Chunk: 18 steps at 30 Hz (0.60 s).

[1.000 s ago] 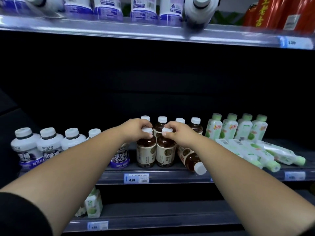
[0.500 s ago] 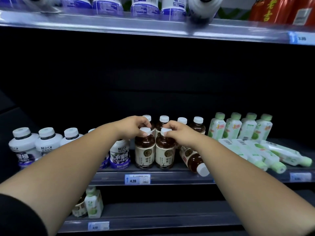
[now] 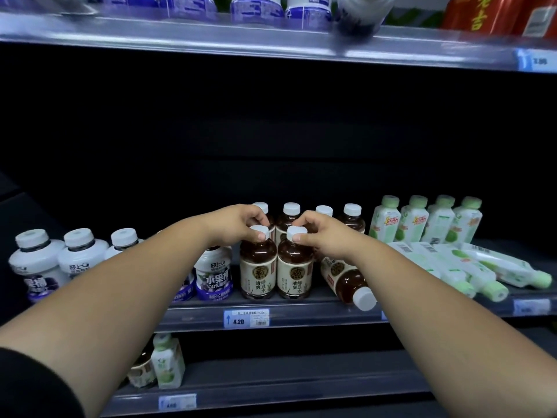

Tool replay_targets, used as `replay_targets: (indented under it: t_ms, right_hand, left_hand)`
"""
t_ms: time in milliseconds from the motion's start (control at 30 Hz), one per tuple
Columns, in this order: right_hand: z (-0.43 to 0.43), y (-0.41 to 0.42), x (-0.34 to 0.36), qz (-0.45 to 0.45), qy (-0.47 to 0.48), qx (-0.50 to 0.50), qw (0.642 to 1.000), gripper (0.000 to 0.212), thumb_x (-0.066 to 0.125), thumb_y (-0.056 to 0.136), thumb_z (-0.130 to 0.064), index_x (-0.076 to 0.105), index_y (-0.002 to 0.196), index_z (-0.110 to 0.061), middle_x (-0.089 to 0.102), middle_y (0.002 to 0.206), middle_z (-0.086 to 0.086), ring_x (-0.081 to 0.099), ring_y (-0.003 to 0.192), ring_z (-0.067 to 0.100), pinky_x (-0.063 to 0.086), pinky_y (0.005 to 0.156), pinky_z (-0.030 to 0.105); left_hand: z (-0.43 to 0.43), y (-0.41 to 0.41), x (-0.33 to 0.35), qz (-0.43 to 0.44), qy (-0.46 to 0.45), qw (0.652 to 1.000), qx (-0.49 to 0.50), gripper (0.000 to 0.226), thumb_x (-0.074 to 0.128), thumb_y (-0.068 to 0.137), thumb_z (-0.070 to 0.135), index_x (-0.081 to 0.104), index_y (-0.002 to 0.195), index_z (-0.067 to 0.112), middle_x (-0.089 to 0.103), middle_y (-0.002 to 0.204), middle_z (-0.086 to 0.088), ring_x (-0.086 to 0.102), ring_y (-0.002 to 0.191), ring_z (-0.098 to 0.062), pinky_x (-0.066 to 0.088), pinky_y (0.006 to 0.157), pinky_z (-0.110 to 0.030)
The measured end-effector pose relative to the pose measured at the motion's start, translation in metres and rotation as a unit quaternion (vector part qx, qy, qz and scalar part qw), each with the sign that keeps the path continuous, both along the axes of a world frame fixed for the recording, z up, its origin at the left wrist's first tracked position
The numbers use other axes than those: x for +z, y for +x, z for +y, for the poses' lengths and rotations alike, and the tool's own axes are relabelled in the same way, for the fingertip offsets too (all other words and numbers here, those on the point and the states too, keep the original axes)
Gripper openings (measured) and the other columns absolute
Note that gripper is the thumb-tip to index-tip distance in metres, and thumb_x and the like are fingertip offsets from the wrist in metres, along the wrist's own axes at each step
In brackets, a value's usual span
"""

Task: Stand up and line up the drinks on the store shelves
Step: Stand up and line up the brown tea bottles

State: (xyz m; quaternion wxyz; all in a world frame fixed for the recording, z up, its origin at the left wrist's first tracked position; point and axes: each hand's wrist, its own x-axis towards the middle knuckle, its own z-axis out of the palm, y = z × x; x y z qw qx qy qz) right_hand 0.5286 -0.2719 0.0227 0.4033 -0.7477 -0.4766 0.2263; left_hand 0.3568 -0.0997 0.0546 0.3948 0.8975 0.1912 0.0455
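While each hand, left hand [image 3: 238,220] and right hand [image 3: 324,233], pinches a brown bottle's cap at the shelf's front edge [image 3: 301,315], the fallen bottle [image 3: 346,277] probably needs standing next.

Middle shelf [image 3: 301,315], access:
- Above the bottles: tall dark open gap up to the top shelf [image 3: 271,40]; unobstructed.
- Front centre: two upright brown bottles [image 3: 275,263], touching, each capped by a hand, left hand [image 3: 238,224] and right hand [image 3: 325,236]; both forearms cross the front edge.
- Behind them: more brown bottles [image 3: 351,217], close-set.
- Just right: a fallen brown bottle [image 3: 346,280], cap overhanging the edge.
- Far right: toppled green bottles [image 3: 470,268] fill the front; upright green bottles [image 3: 428,220] behind.
- Left: white bottles [image 3: 81,254], in a row along the front.
- Lower shelf [image 3: 286,384]: mostly bare, two items at left.
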Motion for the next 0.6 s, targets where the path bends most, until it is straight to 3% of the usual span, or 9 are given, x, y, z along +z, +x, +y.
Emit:
replay_targets:
  t_ms: [133, 267, 467, 600]
  right_hand:
    - [0.002, 0.005, -0.004, -0.011, 0.002, 0.0, 1.0, 0.015, 0.071, 0.09, -0.036, 0.063, 0.103, -0.032, 0.071, 0.108, -0.012, 0.068, 0.102, 0.016, 0.057, 0.091, 0.045]
    - [0.005, 0.015, 0.009, -0.018, -0.032, 0.033, 0.999, 0.019, 0.075, 0.087, -0.038, 0.068, 0.104, -0.033, 0.073, 0.104, -0.012, 0.068, 0.1, 0.008, 0.053, 0.09, 0.033]
    - [0.028, 0.045, 0.036, -0.105, 0.028, 0.019, 0.994, 0.032, 0.077, 0.083, -0.044, 0.07, 0.112, -0.032, 0.07, 0.109, -0.013, 0.064, 0.105, 0.003, 0.051, 0.1, 0.036]
    - [0.044, 0.058, 0.044, -0.198, -0.008, 0.028, 0.98, 0.044, 0.074, 0.084, -0.047, 0.062, 0.126, -0.039, 0.063, 0.129, -0.01, 0.058, 0.119, 0.008, 0.047, 0.103, 0.035]
  left_hand:
    - [0.0, 0.004, 0.0, 0.005, 0.001, 1.0, -0.01, 0.022, 0.071, 0.09, 0.012, 0.063, 0.109, 0.019, 0.074, 0.103, -0.003, 0.069, 0.099, -0.017, 0.052, 0.09, -0.031]
    - [0.003, 0.007, 0.006, 0.009, -0.006, 1.0, -0.009, 0.024, 0.075, 0.086, 0.012, 0.066, 0.107, 0.018, 0.074, 0.103, -0.005, 0.07, 0.096, -0.017, 0.054, 0.082, -0.027]
    - [0.019, 0.029, 0.012, -0.085, 0.064, 0.992, 0.068, 0.02, 0.081, 0.079, 0.032, 0.071, 0.097, 0.03, 0.073, 0.102, 0.009, 0.067, 0.098, -0.007, 0.053, 0.093, -0.032]
    - [0.034, 0.042, 0.008, -0.108, 0.118, 0.98, 0.121, 0.029, 0.081, 0.08, 0.034, 0.069, 0.106, 0.029, 0.068, 0.108, 0.012, 0.063, 0.104, -0.006, 0.05, 0.096, -0.03]
